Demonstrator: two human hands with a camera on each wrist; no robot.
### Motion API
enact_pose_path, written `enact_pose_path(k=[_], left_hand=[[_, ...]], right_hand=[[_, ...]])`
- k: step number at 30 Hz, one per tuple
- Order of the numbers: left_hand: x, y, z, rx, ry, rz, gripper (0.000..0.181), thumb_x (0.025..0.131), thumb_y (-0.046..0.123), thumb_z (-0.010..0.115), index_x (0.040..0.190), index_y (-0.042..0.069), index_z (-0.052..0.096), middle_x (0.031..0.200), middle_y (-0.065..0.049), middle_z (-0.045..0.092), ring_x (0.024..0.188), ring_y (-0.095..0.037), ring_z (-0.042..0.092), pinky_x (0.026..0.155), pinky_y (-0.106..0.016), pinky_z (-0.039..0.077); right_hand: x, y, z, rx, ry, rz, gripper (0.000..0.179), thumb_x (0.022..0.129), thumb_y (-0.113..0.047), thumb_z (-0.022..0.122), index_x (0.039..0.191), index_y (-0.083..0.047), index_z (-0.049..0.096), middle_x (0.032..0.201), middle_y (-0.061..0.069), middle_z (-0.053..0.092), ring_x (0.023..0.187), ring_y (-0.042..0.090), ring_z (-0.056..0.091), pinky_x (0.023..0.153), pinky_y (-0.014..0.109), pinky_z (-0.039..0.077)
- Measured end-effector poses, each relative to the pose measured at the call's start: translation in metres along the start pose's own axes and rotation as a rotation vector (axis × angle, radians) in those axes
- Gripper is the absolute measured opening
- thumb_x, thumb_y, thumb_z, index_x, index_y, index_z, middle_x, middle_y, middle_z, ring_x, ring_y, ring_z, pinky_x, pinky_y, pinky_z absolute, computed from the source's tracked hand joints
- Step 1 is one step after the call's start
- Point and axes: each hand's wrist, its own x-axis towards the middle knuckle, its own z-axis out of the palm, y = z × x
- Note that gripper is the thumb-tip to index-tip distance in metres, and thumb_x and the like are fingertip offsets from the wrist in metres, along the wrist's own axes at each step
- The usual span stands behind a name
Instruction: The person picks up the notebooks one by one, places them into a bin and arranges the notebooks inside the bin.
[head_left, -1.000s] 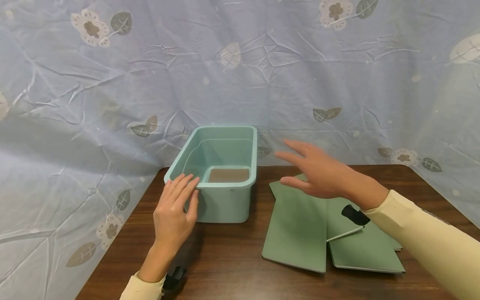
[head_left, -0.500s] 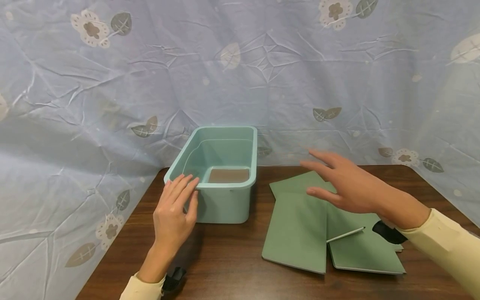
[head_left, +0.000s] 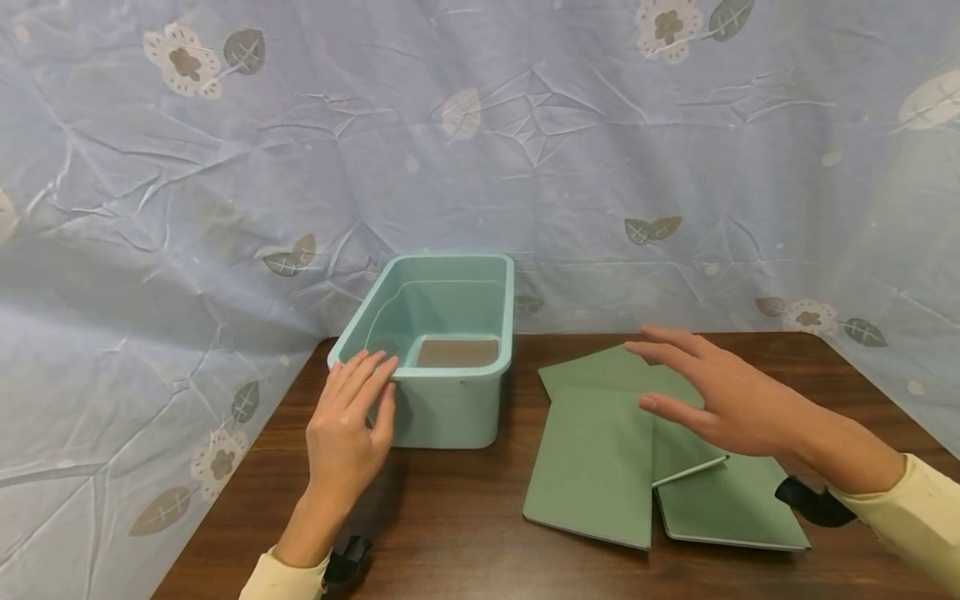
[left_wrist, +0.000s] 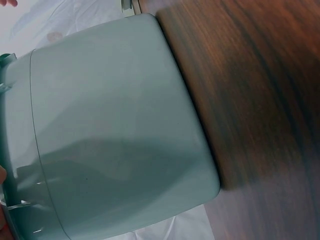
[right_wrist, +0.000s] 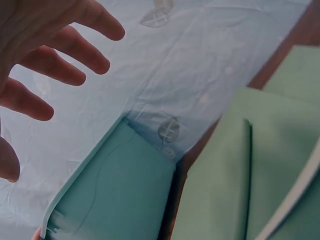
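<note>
Fingers (head_left: 663,354) spread and loose, nothing between them: that's the right hand (head_left: 738,408), hanging in the air above the right part of the green booklets (head_left: 592,467). Over on the other side, the left hand (head_left: 348,417) lays relaxed fingertips over the bin's near-left corner, the thumb outside by the near wall; no tight grip there, I'd say, more a light touch that would steady the bin. And the bin (head_left: 446,412) itself stands upright on the dark wooden surface (head_left: 465,533), open side up, so its inside is within easy reach. A brown panel (head_left: 457,353) shows at its bottom; what it is, I can't tell. The booklets lie flat to the bin's right, well within the right hand's reach, overlapping rather than squared up. A thin pale stick (head_left: 690,471) lies aslant on them, apparently supported by the covers beneath, its dark tip pointing right.
</note>
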Motion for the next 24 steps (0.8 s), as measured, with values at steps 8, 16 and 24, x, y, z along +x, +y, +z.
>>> enact_pose_path(k=[8,16,24], left_hand=[[-0.001,-0.001,0.0,0.002,0.001,0.007,0.032,0.089,0.007,0.066,0.12,0.01,0.072,0.122,-0.009,0.071,0.119,-0.033,0.063,0.107,-0.057,0.043],[-0.001,-0.002,0.0,0.006,0.004,0.013,0.032,0.089,0.007,0.066,0.12,0.01,0.072,0.122,-0.008,0.071,0.119,-0.032,0.063,0.105,-0.058,0.044],[-0.001,-0.002,-0.001,-0.006,0.008,0.024,0.032,0.09,0.007,0.065,0.121,0.01,0.072,0.122,-0.01,0.071,0.119,-0.033,0.063,0.105,-0.058,0.044]], right_hand=[[-0.014,0.003,0.003,0.192,-0.01,0.095,0.051,0.1,-0.036,0.056,0.148,-0.042,0.037,0.152,-0.01,0.044,0.131,0.021,0.054,0.094,0.048,0.051],[-0.026,0.009,0.007,0.589,-0.099,0.205,0.04,0.106,-0.029,0.045,0.146,-0.033,0.043,0.147,-0.004,0.049,0.122,0.008,0.061,0.094,0.027,0.054],[-0.04,0.016,0.02,0.981,-0.217,0.346,0.045,0.109,-0.03,0.034,0.151,-0.016,0.035,0.151,0.01,0.043,0.128,0.02,0.058,0.099,0.035,0.053]])
